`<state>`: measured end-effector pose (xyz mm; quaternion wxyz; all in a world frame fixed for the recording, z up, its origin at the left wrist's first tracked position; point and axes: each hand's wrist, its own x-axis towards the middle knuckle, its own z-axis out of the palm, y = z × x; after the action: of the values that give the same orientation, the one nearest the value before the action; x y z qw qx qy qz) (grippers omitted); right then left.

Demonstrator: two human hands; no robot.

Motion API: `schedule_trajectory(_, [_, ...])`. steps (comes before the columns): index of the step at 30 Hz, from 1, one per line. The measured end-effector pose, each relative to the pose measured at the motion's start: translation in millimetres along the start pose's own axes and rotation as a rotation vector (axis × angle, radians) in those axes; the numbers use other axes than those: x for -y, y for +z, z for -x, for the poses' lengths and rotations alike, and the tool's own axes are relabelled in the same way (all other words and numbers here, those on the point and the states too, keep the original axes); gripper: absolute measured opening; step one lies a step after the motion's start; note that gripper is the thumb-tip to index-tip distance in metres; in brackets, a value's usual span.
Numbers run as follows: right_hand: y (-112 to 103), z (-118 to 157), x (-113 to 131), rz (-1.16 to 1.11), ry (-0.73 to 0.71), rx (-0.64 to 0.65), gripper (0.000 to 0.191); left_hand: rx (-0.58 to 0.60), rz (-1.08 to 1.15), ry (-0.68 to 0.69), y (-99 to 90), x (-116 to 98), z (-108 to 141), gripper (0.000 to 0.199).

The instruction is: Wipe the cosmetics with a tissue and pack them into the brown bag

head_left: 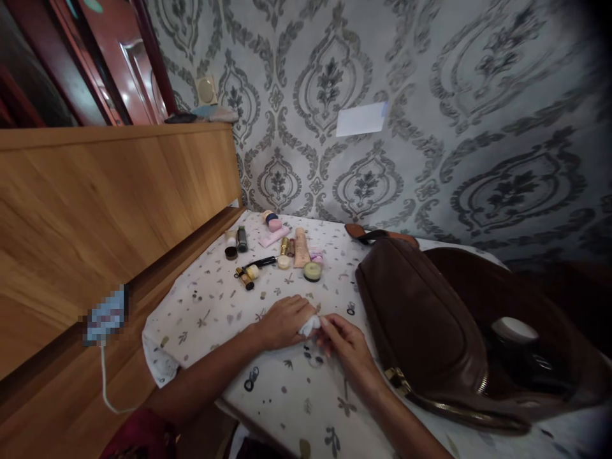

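Above the printed white cloth, my left hand point(288, 322) is closed around a crumpled white tissue point(310, 326), part of which sticks out by the thumb side. The fingertips of my right hand point(347, 344) pinch the tissue's right edge. Just beyond the hands lie cosmetics: a round jar with a green top point(312, 272), a peach tube point(301, 247), a small cream-coloured jar point(283, 262) and a black stick point(261, 262). Whether the tissue is paper or fabric I cannot tell.
To the right, a brown leather bag point(415, 306) lies unzipped, with a dark white-topped container point(515, 331) inside. More small bottles point(241, 239) and a pink tube point(275, 236) lie farther back. A wooden panel point(119, 197) borders the left; patterned wall point(329, 70) is behind.
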<state>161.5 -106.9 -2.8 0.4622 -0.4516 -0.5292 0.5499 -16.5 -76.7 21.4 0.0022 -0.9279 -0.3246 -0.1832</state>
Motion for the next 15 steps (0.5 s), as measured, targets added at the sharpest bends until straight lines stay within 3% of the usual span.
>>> schedule_trajectory(10, [0.7, 3.9, 1.6, -0.089, -0.003, -0.052, 0.046, 0.019, 0.011, -0.043, -7.2, 20.0, 12.3, 0.02])
schedule_trajectory(15, [-0.9, 2.1, 2.0, -0.161, -0.008, -0.155, 0.049, 0.004, 0.203, -0.173, -15.0, 40.4, 20.3, 0.022])
